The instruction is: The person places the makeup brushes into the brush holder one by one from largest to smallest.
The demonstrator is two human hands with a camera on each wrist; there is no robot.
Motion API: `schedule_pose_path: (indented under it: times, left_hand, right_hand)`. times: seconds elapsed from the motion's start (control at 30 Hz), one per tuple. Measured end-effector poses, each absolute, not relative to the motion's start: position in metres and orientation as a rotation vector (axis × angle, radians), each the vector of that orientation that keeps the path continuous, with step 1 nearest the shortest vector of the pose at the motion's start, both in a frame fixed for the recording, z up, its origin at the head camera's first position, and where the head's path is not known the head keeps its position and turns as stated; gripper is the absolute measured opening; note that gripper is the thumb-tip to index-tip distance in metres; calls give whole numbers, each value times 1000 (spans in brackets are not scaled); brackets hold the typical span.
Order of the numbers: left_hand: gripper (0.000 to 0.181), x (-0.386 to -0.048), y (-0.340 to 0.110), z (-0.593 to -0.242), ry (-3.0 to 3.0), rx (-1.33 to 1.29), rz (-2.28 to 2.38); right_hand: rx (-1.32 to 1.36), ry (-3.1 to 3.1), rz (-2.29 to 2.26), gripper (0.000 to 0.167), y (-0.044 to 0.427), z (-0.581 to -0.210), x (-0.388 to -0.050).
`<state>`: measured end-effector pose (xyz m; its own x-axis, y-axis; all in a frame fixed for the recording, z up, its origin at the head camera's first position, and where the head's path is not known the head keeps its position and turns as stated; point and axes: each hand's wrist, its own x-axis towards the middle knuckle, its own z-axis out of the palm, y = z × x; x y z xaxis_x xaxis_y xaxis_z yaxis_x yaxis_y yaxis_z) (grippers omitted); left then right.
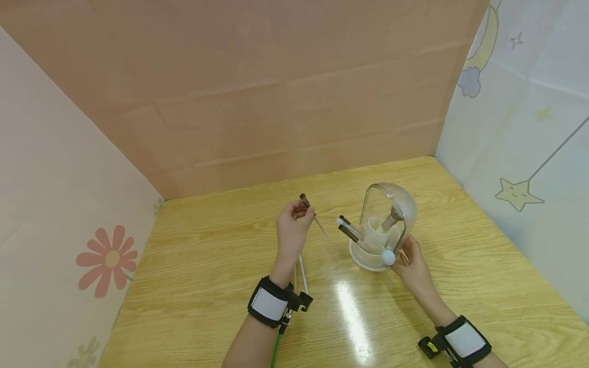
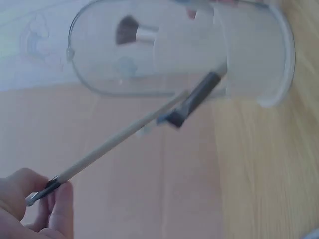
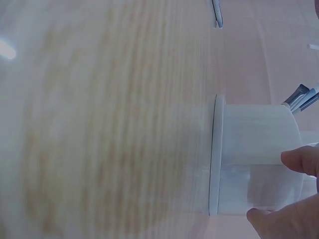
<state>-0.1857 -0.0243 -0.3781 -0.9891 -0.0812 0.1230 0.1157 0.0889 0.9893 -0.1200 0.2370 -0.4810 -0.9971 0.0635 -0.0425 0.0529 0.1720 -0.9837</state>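
A makeup brush point(image 1: 320, 226) slants from my left hand point(image 1: 293, 225), which pinches it near its dark-bristled head. The pale handle point(image 2: 114, 142) points down toward a white makeup brush holder point(image 1: 368, 259); in the left wrist view its tip overlaps the brushes there, and I cannot tell whether they touch. My right hand point(image 1: 414, 266) grips the holder's side, thumb and finger against the wall point(image 3: 256, 134). A clear dome cover point(image 1: 408, 202) rises over the holder, turned partly open. Several dark-ended brushes point(image 1: 348, 233) lean out of its left side; a fuller brush point(image 1: 390, 220) stands inside.
Pale brush handles point(image 1: 302, 273) lie on the wooden table point(image 1: 207, 266), partly hidden by my left wrist. A light blue round knob point(image 1: 388, 256) sits low on the dome's front. Brown cloth point(image 1: 276, 112) hangs behind the table, with patterned sheets at both sides.
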Motion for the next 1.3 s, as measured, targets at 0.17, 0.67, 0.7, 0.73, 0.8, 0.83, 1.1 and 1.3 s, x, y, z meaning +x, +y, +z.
schedule_pose_path:
  times: [0.17,0.67,0.7,0.73,0.8,0.83,1.1,1.3]
  left_hand:
    - [19,-183,1,-386,-2095,-58,-2084]
    - [15,-185,41,-413,-2036,-257,-1988]
    - [15,-185,42,-415,-2047,-257,-1980]
    - [14,-185,44,-417,-2057,-257,-1973]
    - [14,-185,47,-419,-2073,-264,-1945]
    - [13,-185,48,-420,-2083,-265,-1933]
    - [12,-183,57,-427,-2210,-315,-1793]
    - [14,-182,62,-429,-2289,-393,-1699]
  right_hand:
    - [-105,-2397,2005,85,236,-481,-120]
    - [-139,-2425,2005,87,237,-481,-120]
    - [-136,-2425,2003,87,237,-481,-120]
    - [-134,-2423,2004,87,237,-481,-120]
    - [-132,-2422,2000,87,237,-480,-119]
    - [-130,-2420,2001,87,237,-480,-119]
    - [-150,-2417,2004,87,237,-480,-120]
    - [-176,-2429,2003,87,236,-478,-120]
